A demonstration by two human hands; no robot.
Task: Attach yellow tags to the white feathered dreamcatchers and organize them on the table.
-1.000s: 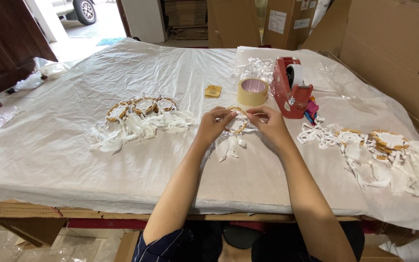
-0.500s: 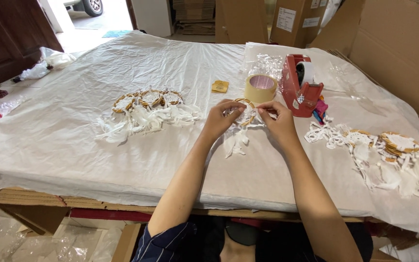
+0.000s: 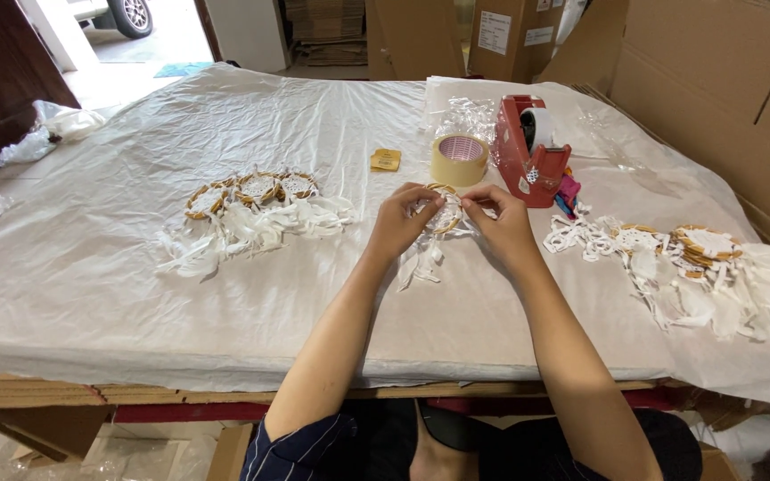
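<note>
Both hands meet over one small hoop point(image 3: 444, 208) — a woven ring with white feathers point(image 3: 421, 258) trailing toward the person. The left hand point(image 3: 403, 223) pinches the hoop's left rim, fingers curled shut on it; the right hand point(image 3: 501, 223) pinches the right rim the same way, thumb and fingertips closed on the ring. Held from both sides like this, the hoop stays flat and steady just above the desk point(image 3: 225, 303), and its webbed middle is left bare between the two grips, which looks like the reason for so narrow a hold. The feathers hang free below the grip and rest on the white sheet, out of the fingers' way.

Just beyond the grip stands a tape roll point(image 3: 460, 158), and beside it to the right a red dispenser point(image 3: 529, 151) — both near enough for a short reach. A small yellow tag point(image 3: 386, 159) lies just left of the roll. Well to the left of the grip, a row of hoops point(image 3: 251, 191) lies side by side with feathers spread toward the person, seemingly laid out in order. Well to the right, a looser pile point(image 3: 688, 258) of hoops and feathers lies tangled. Cardboard boxes point(image 3: 715, 80) stand beyond the desk's far right edge.
</note>
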